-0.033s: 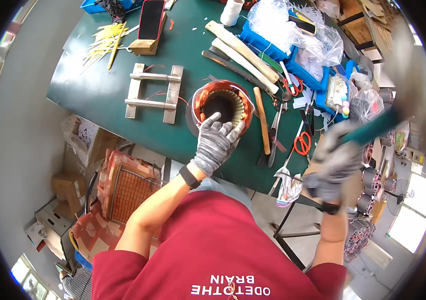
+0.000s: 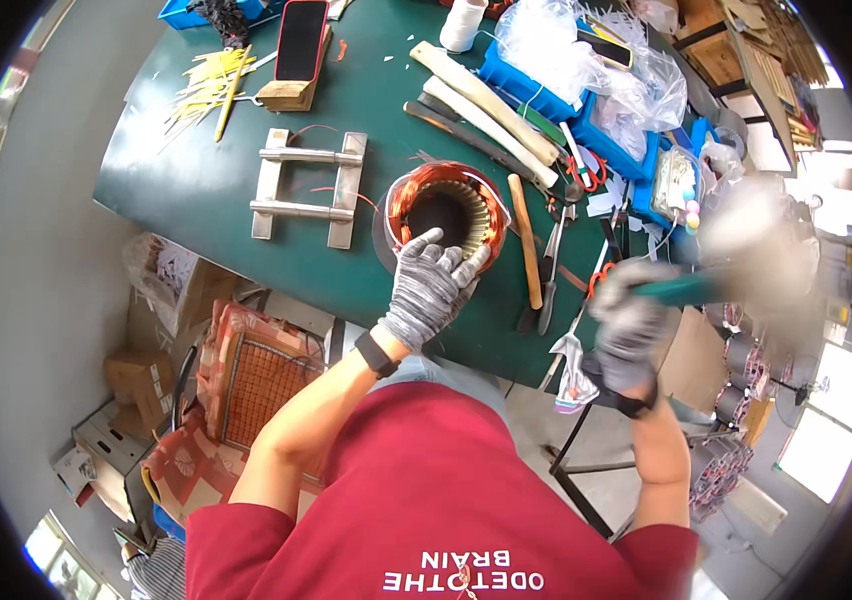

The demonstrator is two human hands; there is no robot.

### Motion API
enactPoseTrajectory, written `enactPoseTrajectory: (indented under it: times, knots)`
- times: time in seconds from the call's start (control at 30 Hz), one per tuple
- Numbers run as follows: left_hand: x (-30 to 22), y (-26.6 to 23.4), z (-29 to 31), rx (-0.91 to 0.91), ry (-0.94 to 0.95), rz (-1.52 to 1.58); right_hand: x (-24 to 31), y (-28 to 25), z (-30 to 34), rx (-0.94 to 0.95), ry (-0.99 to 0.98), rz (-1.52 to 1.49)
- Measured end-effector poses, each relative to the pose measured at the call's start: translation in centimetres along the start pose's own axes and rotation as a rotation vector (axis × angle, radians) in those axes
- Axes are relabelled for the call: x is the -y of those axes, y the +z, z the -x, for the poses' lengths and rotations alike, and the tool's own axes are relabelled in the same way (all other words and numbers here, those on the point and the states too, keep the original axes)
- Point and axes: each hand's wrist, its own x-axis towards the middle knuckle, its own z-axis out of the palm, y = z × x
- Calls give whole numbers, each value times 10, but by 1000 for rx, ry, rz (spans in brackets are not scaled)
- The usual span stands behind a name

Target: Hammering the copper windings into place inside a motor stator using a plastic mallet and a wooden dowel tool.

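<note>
Beside grey wall (image 2: 56,230), green table (image 2: 181,195) (coil (image 2: 494,215) atop).

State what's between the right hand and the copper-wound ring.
Between the right hand and copper-wound ring, a wooden stick, metal tool and orange-handled scissors lie on the table; the hand seems raised higher.

The frame (image 2: 303,209) lies left of the stator (image 2: 492,215).

Two hands (image 2: 429,288) (image 2: 636,335), one stator (image 2: 476,208), one mallet (image 2: 688,289).
</note>
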Motion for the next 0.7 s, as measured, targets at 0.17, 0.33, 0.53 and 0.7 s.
enactPoseTrajectory:
  times: [0.17,0.33,0.53,0.7]
  knots:
    - [22,-6,8,72,111,-33,-37,-24,16,-18,-43,952]
    - [46,-28,-4,163,250,75,-17,18,20,-347,-28,351]
    - [86,-35,-31,342,490,195,-58,-1,39,78,116,714]
    - [24,-33,8,-89,-315,81,14,-8,22,108,234,219]
